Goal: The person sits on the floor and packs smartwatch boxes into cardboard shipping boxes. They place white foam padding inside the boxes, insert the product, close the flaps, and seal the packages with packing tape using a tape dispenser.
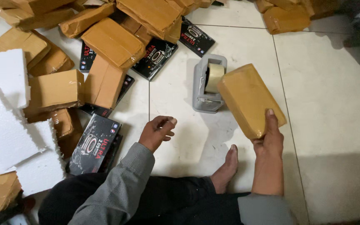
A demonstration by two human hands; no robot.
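Brown taped parcel (248, 100) clamped in your right hand (268, 139), grey tape dispenser (208, 83) just beyond that grip, your left hand (158, 132) loosely curled, empty.

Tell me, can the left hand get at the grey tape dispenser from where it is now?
Probably yes. The left hand is empty, fingers loosely curled, hovering over bare floor tile, with nothing between it and the tape dispenser. The wrapped parcel in the right hand overlaps only the dispenser's far side.

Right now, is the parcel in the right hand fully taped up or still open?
Taped shut on the sides in view: the parcel held by the right hand shows glossy brown tape, no loose flap. Its underside is hidden.
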